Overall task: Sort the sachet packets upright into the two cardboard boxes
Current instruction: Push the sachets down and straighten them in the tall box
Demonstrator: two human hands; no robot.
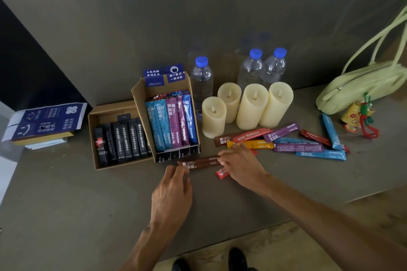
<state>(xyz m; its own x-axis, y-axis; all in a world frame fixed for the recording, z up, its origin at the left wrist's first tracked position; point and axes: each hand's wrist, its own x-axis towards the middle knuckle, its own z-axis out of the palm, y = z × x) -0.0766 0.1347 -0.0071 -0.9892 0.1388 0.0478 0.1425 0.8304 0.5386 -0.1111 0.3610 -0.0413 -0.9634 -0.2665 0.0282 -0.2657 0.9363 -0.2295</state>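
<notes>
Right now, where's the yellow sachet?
In the head view, the yellow sachet lies flat on the table right of centre, at the near-left of the loose pile, just beyond the right hand and in front of the candles.

One camera only, worn on the head, looking forward and steeply down at a grey table point(66, 215) from standing height. It's a wide-angle lens, so the table edges bow and the wall at twelve o'clock leans away. Both forearms enter from six o'clock, with the left hand point(172, 193) and right hand point(241, 164) near frame centre, close to the lens. The two cardboard boxes point(141, 94) sit just past them toward eleven o'clock, the loose sachets point(308, 147) out at two o'clock. The floor and dark shoes point(237, 258) show at six, right under the camera. There's no second view, so nothing overlaps.
</notes>
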